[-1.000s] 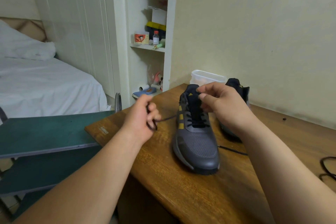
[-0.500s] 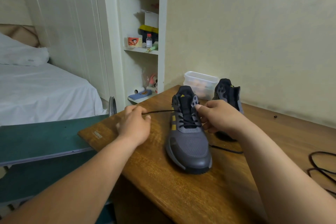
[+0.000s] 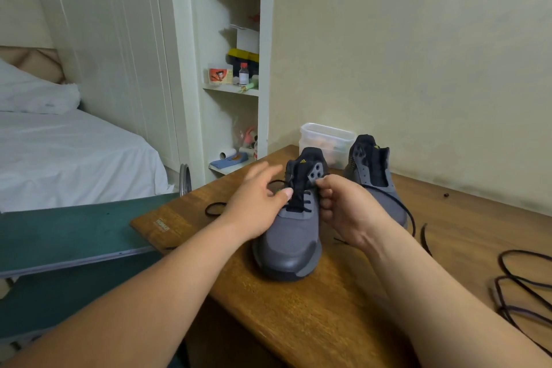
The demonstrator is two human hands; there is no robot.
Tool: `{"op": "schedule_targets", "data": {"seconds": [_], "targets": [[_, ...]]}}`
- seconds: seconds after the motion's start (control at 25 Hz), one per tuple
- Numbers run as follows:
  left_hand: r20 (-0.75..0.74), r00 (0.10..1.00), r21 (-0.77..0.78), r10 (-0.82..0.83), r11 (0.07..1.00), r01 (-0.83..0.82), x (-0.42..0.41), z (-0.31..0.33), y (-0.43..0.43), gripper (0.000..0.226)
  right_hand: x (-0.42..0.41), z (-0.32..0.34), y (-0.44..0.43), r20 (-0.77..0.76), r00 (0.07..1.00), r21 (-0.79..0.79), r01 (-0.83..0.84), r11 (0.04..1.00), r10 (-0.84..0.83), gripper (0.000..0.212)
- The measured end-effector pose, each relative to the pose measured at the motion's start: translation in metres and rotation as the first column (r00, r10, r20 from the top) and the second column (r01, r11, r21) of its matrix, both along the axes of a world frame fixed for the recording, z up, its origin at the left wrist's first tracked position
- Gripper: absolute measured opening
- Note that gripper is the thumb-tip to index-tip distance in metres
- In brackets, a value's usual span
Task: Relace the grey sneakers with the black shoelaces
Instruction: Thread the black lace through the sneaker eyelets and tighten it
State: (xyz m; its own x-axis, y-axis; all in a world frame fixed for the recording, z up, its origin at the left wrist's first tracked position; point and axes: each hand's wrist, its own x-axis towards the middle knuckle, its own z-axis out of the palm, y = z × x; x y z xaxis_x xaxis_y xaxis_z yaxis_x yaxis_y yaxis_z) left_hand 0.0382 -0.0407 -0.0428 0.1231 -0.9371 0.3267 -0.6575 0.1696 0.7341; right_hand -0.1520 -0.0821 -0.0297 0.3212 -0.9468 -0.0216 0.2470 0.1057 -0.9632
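The grey sneaker (image 3: pixel 289 236) is steadied by the relaxed left hand (image 3: pixel 257 209) so the shoelace (image 3: pixel 401 207) pinched by the right hand (image 3: pixel 346 212) can be threaded.

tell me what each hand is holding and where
The right hand pinches the black shoelace beside the near sneaker's top eyelets; the left hand is open, gripping nothing.

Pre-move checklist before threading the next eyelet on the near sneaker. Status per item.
1. Near sneaker upright on the table: ok.
2. Right hand pinching its top right eyelet flap: ok.
3. Left hand gripping the black lace: not ok, fingers straight.
4. Lace's left end slack on the table: ok.
5. Top eyelets threaded: not ok, holes empty.
6. Lace tip inside the right pinch: cannot tell.
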Motion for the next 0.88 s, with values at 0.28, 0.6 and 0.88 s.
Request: {"op": "schedule_targets", "data": {"seconds": [0.28,0.6,0.88], "targets": [[-0.172,0.941,-0.078,-0.291,0.956,0.282,-0.046,0.045,0.019,0.045,-0.012,0.048,0.011,0.066,0.995,-0.189,-0.059,0.980,0.072,0.019],[-0.163,0.975,-0.078,0.153,0.983,-0.167,-0.012,0.018,0.027,0.029,-0.016,0.044,0.004,0.135,0.975,-0.015,0.182,0.983,-0.178,0.035],[-0.040,0.998,-0.099,-0.055,0.994,0.051,-0.030,0.031,0.038,0.029,0.006,0.037,0.019,-0.034,0.999,-0.091,0.022,0.996,-0.025,0.034]]}}
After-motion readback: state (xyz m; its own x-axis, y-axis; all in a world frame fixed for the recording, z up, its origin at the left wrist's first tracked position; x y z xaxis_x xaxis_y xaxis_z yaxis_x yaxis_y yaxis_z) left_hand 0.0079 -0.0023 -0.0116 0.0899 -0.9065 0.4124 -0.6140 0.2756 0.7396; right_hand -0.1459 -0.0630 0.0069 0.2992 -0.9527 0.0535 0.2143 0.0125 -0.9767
